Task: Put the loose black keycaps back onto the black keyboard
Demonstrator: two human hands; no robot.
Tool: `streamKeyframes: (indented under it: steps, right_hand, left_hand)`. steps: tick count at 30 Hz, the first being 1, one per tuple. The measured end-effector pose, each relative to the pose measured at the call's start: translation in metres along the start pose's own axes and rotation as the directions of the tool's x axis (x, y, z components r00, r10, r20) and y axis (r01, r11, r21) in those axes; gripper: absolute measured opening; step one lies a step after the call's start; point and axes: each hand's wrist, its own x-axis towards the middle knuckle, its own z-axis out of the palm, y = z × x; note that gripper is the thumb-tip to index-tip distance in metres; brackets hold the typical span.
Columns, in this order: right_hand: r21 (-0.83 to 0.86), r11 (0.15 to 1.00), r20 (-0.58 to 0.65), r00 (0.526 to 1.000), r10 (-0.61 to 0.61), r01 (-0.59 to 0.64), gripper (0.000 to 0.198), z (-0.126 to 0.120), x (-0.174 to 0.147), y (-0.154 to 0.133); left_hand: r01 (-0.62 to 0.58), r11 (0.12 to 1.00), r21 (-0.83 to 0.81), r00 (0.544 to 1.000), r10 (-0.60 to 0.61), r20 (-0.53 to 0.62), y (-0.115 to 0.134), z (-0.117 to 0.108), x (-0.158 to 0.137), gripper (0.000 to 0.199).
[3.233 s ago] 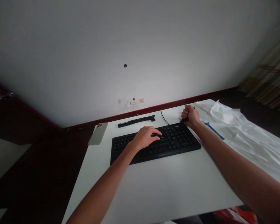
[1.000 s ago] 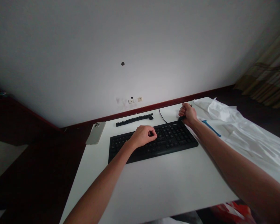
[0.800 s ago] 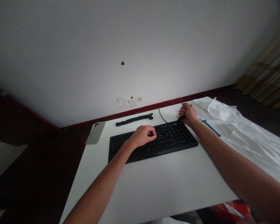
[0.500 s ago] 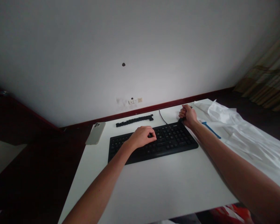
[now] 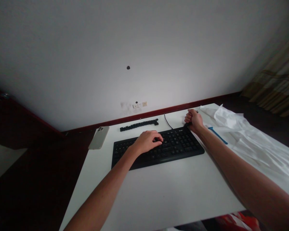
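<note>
A black keyboard (image 5: 168, 157) lies at a slant on the white table (image 5: 173, 189). My left hand (image 5: 148, 141) rests over its middle, fingers curled and thumb drawn in toward them. Whatever may be between those fingertips is hidden. At the keyboard's far right corner, my right hand (image 5: 194, 120) is closed in a fist. Something dark shows below the fist and a small tip pokes out above it, but its kind is unclear. Behind the keyboard sits a row of loose black keycaps (image 5: 138, 125).
A phone (image 5: 99, 138) lies at the table's left edge. The keyboard's cable (image 5: 168, 121) runs toward the wall. Right of my fist are a blue tool (image 5: 218, 135) and crumpled white sheeting (image 5: 252, 138). Sockets (image 5: 139, 105) are on the wall behind.
My left hand has shifted very slightly to the right over the keys, its fingers lower. My right fist stays in place at the keyboard's corner.
</note>
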Motion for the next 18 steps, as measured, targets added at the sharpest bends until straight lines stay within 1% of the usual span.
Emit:
streamKeyframes:
  steps: [8,13,18]
  right_hand:
    - [0.002,1.0,0.016,1.0,0.006,-0.006,0.049,-0.0003,0.001,0.0008]
    - [-0.004,1.0,0.01,1.0,-0.001,0.001,0.047,-0.0002,0.0012,0.0009]
    - [-0.01,1.0,0.01,1.0,-0.007,0.007,0.047,0.0008,-0.0001,0.0005]
  left_hand:
    - [0.011,1.0,0.018,1.0,-0.011,0.01,0.0032,0.0029,0.0018,0.012]
    - [0.03,0.999,0.044,1.0,-0.03,0.003,0.0018,0.0021,0.002,0.01]
    - [0.024,0.999,0.038,1.0,-0.025,0.007,0.001,0.0027,0.0017,0.011]
